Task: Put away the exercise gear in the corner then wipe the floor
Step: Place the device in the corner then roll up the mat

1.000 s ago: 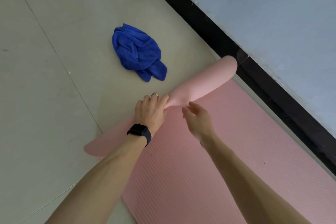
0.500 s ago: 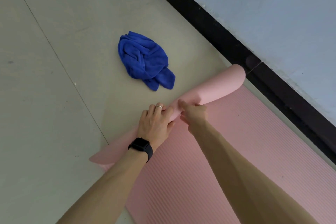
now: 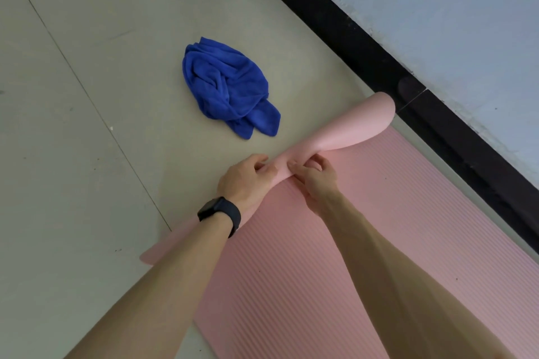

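A pink ribbed exercise mat (image 3: 364,227) lies on the floor along the wall, its far end curled over into a loose roll (image 3: 350,125). My left hand (image 3: 248,178), with a black watch on the wrist, grips the curled edge from the left. My right hand (image 3: 315,175) pinches the same edge just to the right, fingers tucked under the fold. A crumpled blue cloth (image 3: 227,87) lies on the floor beyond the roll, apart from the mat.
Pale floor tiles (image 3: 73,169) spread to the left. A black skirting board (image 3: 408,87) runs diagonally under a light blue wall (image 3: 452,9) on the right, close to the roll's right end.
My right hand has moved in from above the mat and taken hold of the curled edge beside my left. Both hands now curl the fold tighter. The view has shifted slightly.
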The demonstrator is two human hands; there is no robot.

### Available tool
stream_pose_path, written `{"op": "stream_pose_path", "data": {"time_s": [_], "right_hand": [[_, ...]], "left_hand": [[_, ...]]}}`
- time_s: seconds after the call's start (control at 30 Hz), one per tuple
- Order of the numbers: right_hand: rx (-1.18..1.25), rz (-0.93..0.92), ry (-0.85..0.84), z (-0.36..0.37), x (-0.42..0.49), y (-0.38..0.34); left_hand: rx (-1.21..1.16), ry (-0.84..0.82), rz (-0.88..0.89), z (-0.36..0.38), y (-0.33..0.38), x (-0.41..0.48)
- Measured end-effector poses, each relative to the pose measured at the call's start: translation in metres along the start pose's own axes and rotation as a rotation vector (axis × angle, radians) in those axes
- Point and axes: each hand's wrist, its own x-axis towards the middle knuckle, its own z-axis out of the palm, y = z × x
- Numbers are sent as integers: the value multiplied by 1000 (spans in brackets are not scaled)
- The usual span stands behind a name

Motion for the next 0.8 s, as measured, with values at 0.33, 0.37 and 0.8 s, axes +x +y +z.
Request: {"op": "stream_pose_path", "data": {"time_s": [0.33, 0.37, 0.8], "right_hand": [[-1401, -673, 415, -29, -25, 5], [-1555, -830, 320, -42, -24, 5], [-1853, -786, 51, -144, -60, 27]], "left_hand": [[434, 177, 196, 33, 21, -15], [470, 214, 237, 38, 21, -23], [543, -55, 205, 53, 16, -57]]}}
